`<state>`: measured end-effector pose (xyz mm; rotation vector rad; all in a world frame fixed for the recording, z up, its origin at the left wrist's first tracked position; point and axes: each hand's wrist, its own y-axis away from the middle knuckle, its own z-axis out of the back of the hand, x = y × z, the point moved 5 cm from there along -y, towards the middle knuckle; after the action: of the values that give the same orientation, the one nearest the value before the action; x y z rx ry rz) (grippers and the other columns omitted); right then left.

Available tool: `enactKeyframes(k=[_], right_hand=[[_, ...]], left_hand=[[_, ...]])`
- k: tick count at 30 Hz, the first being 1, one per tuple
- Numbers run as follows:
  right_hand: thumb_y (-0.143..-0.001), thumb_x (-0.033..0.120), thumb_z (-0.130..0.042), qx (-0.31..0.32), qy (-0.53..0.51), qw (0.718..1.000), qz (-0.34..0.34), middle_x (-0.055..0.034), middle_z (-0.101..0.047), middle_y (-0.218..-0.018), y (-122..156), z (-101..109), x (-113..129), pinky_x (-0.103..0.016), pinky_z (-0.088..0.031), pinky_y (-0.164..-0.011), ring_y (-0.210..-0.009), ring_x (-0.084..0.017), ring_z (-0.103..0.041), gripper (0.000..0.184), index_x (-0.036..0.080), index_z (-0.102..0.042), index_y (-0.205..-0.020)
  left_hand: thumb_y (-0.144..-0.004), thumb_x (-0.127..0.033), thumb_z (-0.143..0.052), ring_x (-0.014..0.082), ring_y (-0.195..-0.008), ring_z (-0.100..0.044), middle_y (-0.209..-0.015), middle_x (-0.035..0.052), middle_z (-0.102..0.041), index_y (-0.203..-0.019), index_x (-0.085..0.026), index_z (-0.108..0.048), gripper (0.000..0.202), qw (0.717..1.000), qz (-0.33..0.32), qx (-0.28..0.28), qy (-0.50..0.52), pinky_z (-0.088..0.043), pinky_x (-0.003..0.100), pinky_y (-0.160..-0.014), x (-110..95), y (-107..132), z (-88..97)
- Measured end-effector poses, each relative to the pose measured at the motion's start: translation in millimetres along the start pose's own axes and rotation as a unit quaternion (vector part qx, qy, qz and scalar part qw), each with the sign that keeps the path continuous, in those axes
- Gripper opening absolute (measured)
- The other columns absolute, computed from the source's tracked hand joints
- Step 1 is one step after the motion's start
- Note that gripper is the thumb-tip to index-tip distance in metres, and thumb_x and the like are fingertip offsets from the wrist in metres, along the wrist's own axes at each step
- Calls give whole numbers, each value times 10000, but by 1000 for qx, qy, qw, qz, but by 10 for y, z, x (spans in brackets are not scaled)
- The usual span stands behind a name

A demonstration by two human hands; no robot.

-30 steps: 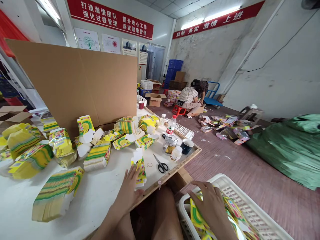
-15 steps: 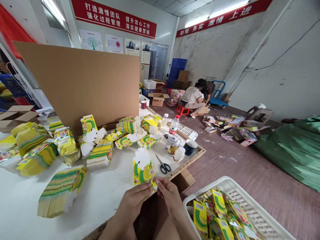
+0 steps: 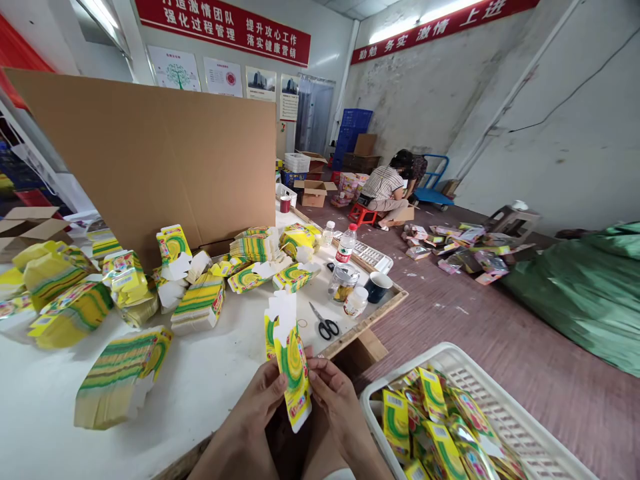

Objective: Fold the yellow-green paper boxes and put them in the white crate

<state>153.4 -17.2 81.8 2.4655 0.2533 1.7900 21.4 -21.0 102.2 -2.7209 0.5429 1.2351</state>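
Note:
A yellow-green printed carton (image 3: 294, 373), still flat with white flaps at its top, is held up at the table's front edge. My left hand (image 3: 263, 397) pinches its left edge with the thumb in front. On the other side my right hand (image 3: 333, 390) has its fingertips closed at the carton's right edge. Behind it another such carton (image 3: 270, 333) shows in part, mostly covered by the held one. Black-handled scissors (image 3: 327, 327) lie just beyond my right hand. A bundle of flat cartons (image 3: 123, 377) lies on the table to the left.
More carton bundles (image 3: 200, 300) line the back of the white table (image 3: 210, 380), before an upright cardboard sheet (image 3: 190, 167). Jars, a bottle (image 3: 346, 243) and a dark mug (image 3: 379, 287) stand near the right edge. A white basket (image 3: 453, 350) of filled cartons is at my right.
The held carton has come up off the table toward me and now stands upright between my hands. My left hand has shifted slightly left. The view has tilted down a little.

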Motion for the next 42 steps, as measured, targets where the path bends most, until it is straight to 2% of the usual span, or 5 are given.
enactKeyframes(k=[7, 18, 26, 36, 42], right_hand=[[-729, 518, -795, 21, 63, 997, 41, -51, -726, -847, 11, -67, 103, -345, -519, -798, -823, -217, -654, 378, 189, -723, -902], [-814, 311, -673, -29, 323, 940, 107, 25, -579, -645, 88, 0, 111, -246, -345, -550, -566, -119, -441, 147, 183, -632, -756], [-873, 262, -603, -48, 271, 942, 193, -23, -666, -854, 164, -78, 330, -285, -471, -775, -832, -189, -579, 85, 207, -666, -892], [-848, 287, -661, -79, 188, 955, 217, 6, -612, -893, 139, 155, 339, -253, -444, -649, -717, -142, -554, 257, 242, -561, -1081], [-883, 427, -642, 19, 188, 958, 214, -32, -658, -962, 184, 128, 442, -269, -454, -676, -761, -155, -586, 416, 247, -570, -1252]], left_hand=[[-617, -495, -877, 333, -1030, -722, -1044, 144, -794, -1019, -169, -777, 528, 998, -26, -51, -25, -551, 447, -957, 34, -45, 122], [-639, -497, -860, 258, -901, -743, -973, 75, -806, -973, -178, -751, 475, 982, -62, -157, -86, -599, 317, -789, 65, -111, 279], [-609, -500, -868, 222, -682, -726, -750, 65, -794, -800, -130, -743, 435, 981, -20, -146, -123, -594, 288, -645, 322, -145, 303], [-680, -471, -836, 253, -897, -744, -1038, 59, -765, -1388, -287, -365, 870, 969, -43, -138, -199, -623, 297, -715, 237, -115, 336], [-669, -448, -844, 322, -1189, -645, -1262, 79, -720, -1306, -267, -586, 711, 976, 22, -68, -206, -605, 326, -882, 120, -55, 306]])
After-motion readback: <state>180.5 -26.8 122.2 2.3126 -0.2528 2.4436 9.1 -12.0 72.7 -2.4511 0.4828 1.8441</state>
